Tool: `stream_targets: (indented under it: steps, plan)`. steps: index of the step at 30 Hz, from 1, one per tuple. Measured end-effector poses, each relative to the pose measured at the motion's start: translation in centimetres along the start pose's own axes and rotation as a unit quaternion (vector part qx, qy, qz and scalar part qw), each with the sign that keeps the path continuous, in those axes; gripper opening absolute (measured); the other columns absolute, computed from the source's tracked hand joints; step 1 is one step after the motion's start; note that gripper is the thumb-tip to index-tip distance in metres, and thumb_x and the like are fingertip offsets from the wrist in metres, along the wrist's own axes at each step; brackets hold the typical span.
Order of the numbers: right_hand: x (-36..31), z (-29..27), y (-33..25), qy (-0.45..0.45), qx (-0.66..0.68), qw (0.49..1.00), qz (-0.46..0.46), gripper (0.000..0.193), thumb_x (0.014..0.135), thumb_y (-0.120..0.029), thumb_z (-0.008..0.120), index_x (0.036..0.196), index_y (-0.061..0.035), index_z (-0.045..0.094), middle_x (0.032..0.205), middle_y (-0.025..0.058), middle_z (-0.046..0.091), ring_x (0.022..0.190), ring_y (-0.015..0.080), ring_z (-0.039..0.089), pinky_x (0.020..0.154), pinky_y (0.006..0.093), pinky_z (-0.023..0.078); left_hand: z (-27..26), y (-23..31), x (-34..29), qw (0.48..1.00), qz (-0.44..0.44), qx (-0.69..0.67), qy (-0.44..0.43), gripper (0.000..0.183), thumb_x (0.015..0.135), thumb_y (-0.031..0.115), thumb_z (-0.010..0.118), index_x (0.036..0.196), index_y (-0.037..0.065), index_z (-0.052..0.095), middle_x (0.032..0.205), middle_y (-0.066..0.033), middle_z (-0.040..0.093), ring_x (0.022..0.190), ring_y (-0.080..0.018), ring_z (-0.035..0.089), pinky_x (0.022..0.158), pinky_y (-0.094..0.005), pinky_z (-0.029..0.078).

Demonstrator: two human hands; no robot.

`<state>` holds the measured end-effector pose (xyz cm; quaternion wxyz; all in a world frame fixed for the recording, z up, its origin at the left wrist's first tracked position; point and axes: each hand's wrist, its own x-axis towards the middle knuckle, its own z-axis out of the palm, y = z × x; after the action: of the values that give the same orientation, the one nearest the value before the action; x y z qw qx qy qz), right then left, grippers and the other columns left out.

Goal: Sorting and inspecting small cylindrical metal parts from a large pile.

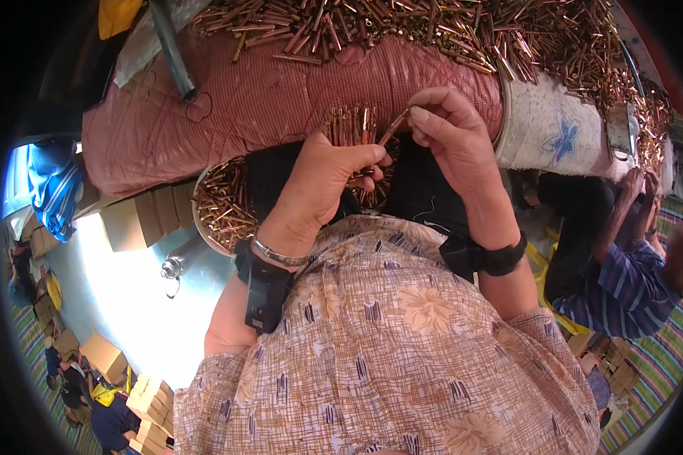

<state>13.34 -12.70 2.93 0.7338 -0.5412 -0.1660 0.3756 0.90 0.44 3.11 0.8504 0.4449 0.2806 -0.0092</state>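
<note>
My left hand point(311, 186) is closed around a bundle of slim copper-coloured metal rods point(350, 125), which stand roughly upright with their tops above my fingers. Just right of the bundle, my right hand point(461, 148) pinches a single metal rod point(392, 130) between thumb and forefinger. That rod tilts, its lower end close to my left fingertips; whether it touches them I cannot tell. Below my hands, a round basin point(205, 236) of similar rods is partly hidden by my left arm and dark-clothed legs.
A long padded red-checked roll point(243, 114) crosses ahead, joining a white cloth section point(542, 125). Behind it lies a large heap of rods point(432, 26). A metal tube point(173, 53) leans at upper left. Cardboard boxes point(131, 221) stand left; a co-worker in a striped shirt point(622, 292) sits right.
</note>
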Motion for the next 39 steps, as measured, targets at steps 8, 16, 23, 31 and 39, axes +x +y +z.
stream_targets:
  steps: [8, 16, 23, 31, 39]
  plan:
    - [-0.3, 0.3, -0.1, 0.006, -0.002, 1.0, -0.01, 0.015, 0.082, -0.005, 0.059, 0.095, -0.0006, 0.056, 0.075, 0.0009, 0.055, 0.065, 0.0066, 0.048, 0.058, 0.0198, 0.04, -0.4, -0.2, 0.0, 0.999, 0.013, 0.029, 0.003, 0.014, 0.077, 0.008, 0.062, 0.086, -0.004, 0.061, 0.073, -0.0111, 0.064, 0.058, -0.0114, 0.059, 0.048, -0.02, 0.046]
    - [-0.4, 0.2, -0.2, -0.005, -0.078, 0.997, -0.019, 0.013, 0.082, -0.004, 0.058, 0.094, -0.0001, 0.056, 0.075, 0.001, 0.055, 0.066, 0.0063, 0.049, 0.059, 0.0198, 0.04, -0.2, 0.0, -0.2, 0.999, 0.015, 0.052, 0.003, 0.011, 0.074, 0.005, 0.061, 0.082, -0.002, 0.058, 0.069, -0.0087, 0.061, 0.055, -0.0115, 0.057, 0.045, -0.0209, 0.046]
    - [-0.2, 0.0, -0.4, -0.024, -0.173, 0.985, -0.009, 0.011, 0.081, -0.005, 0.058, 0.092, -0.0016, 0.055, 0.073, 0.0005, 0.055, 0.063, 0.0061, 0.049, 0.057, 0.0199, 0.041, -0.7, -0.2, 0.0, 0.995, 0.014, 0.094, 0.005, 0.012, 0.072, 0.003, 0.062, 0.081, -0.001, 0.056, 0.067, -0.0064, 0.058, 0.054, -0.0111, 0.056, 0.044, -0.021, 0.046]
    - [0.0, 0.0, 0.2, -0.021, -0.162, 0.987, 0.002, 0.01, 0.082, -0.007, 0.058, 0.091, -0.002, 0.055, 0.07, 0.0011, 0.056, 0.06, 0.0057, 0.049, 0.055, 0.0194, 0.041, -0.9, -0.1, 0.2, 0.993, 0.012, 0.117, 0.005, 0.019, 0.072, 0.003, 0.061, 0.088, -0.001, 0.052, 0.069, -0.0066, 0.058, 0.054, -0.0111, 0.056, 0.044, -0.0202, 0.045]
    - [0.1, 0.7, 0.4, 0.004, -0.217, 0.976, 0.028, 0.008, 0.083, -0.01, 0.059, 0.084, -0.0023, 0.055, 0.064, 0.0005, 0.054, 0.055, 0.0051, 0.048, 0.049, 0.0194, 0.039, -1.0, -0.2, 0.2, 0.993, 0.012, 0.119, 0.011, 0.02, 0.072, 0.003, 0.061, 0.088, -0.001, 0.051, 0.069, -0.0057, 0.057, 0.054, -0.0106, 0.054, 0.044, -0.0205, 0.044]
